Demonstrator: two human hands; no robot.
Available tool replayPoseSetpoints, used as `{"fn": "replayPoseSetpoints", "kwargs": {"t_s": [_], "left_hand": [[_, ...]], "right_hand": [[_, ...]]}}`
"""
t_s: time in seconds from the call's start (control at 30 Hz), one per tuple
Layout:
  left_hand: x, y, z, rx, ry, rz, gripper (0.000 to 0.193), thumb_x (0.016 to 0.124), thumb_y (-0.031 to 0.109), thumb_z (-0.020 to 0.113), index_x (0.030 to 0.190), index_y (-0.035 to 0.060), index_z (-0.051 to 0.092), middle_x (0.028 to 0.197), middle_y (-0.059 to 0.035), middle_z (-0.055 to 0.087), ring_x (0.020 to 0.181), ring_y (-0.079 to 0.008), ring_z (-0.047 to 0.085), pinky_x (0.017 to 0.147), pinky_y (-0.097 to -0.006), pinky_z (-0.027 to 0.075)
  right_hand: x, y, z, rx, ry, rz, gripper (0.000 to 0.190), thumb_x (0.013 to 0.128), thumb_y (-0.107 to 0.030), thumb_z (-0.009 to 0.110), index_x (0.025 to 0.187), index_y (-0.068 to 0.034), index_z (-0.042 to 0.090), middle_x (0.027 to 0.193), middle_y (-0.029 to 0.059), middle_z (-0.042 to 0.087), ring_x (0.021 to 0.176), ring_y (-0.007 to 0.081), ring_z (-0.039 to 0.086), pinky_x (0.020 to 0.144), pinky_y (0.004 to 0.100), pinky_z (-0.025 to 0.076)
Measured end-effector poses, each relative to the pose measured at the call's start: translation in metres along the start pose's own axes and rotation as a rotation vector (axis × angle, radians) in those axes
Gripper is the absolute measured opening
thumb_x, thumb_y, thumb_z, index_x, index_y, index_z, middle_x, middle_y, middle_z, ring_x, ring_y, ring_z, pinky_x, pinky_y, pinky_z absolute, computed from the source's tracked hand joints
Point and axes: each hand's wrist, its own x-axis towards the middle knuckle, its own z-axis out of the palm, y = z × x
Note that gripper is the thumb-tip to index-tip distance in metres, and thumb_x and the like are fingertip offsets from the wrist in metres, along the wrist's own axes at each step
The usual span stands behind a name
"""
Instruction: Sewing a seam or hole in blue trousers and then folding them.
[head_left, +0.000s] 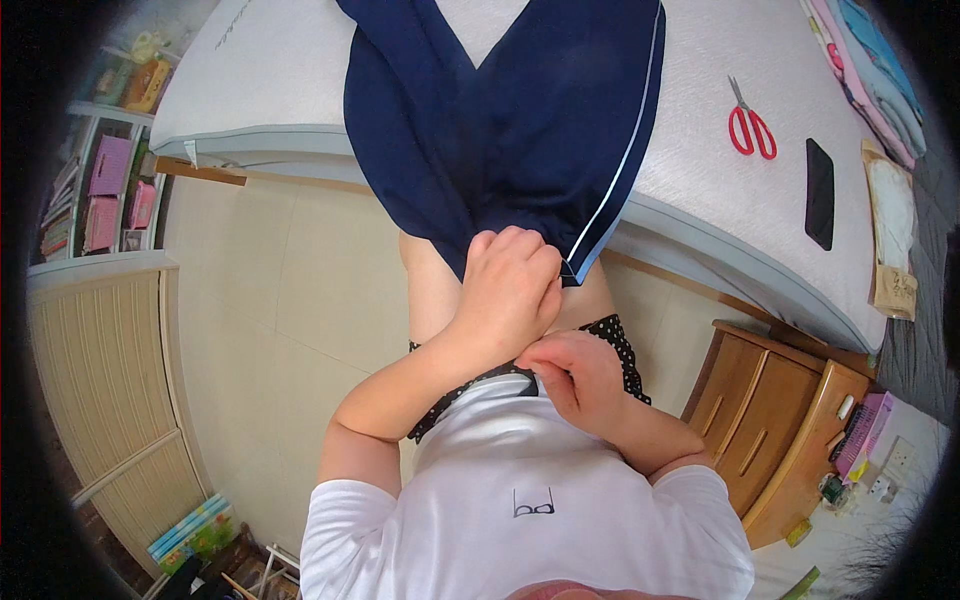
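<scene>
Navy trousers (510, 120) with a white and light blue side stripe lie over the edge of the bed and reach down onto my thighs. My left hand (514, 285), back upward, is closed on the waist-side or hem edge of the navy cloth; which edge it is I cannot tell. Close below it is my right hand (577, 375), its thumb and forefinger pinched together near my left wrist. Whether a needle or thread sits between those fingertips is too small to tell. Red-handled scissors (751, 127) rest on the bed to the right of the cloth.
A black phone (819, 193) lies on the white bed cover (697, 172). Folded cloths (874, 75) and a paper-wrapped packet (892, 225) are at the far right. A wooden drawer cabinet (757, 420) stands low right. Shelves (112, 165) with pink baskets are at left.
</scene>
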Motion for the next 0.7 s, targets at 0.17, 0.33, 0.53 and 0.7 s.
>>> {"fn": "replayPoseSetpoints", "kwargs": {"t_s": [0.17,0.33,0.53,0.7], "left_hand": [[0.0001,0.0015,0.0016,0.092,0.033,0.003,0.013,0.065,0.006,0.063,0.070,0.0082,0.051,0.073,-0.0055,0.049,0.076,-0.0239,0.050,0.070,-0.0366,0.034],[-0.0001,0.0010,0.0027,0.151,0.053,0.003,0.013,0.063,0.006,0.063,0.069,0.0081,0.052,0.073,-0.0057,0.049,0.076,-0.0240,0.050,0.069,-0.0369,0.034],[0.0004,0.0014,0.0017,0.195,0.043,-0.008,0.012,0.063,0.006,0.062,0.069,0.0079,0.052,0.071,-0.0064,0.049,0.075,-0.0246,0.050,0.069,-0.0376,0.034],[0.0007,0.0014,0.0011,0.180,0.047,-0.024,0.012,0.063,0.006,0.062,0.069,0.0080,0.052,0.071,-0.0060,0.049,0.074,-0.0245,0.049,0.068,-0.0377,0.034]], "right_hand": [[0.0047,-0.0065,-0.0029,-0.140,-0.004,-0.051,0.015,0.073,-0.004,0.067,0.086,-0.004,0.059,0.069,0.0074,0.059,0.058,0.0237,0.057,0.049,0.0330,0.040],[0.0088,-0.0092,-0.0019,-0.232,0.026,-0.057,0.016,0.073,-0.007,0.068,0.086,-0.006,0.059,0.063,0.0057,0.056,0.055,0.0227,0.055,0.047,0.0313,0.040],[0.0092,-0.0064,0.0037,-0.208,0.085,-0.051,0.018,0.073,-0.002,0.063,0.090,-0.004,0.058,0.066,0.0065,0.054,0.055,0.0209,0.053,0.045,0.0319,0.037],[0.0078,-0.0063,0.0015,-0.268,0.074,-0.137,0.019,0.070,0.000,0.063,0.088,-0.002,0.058,0.060,0.0047,0.048,0.050,0.0199,0.048,0.041,0.0313,0.034]]}}
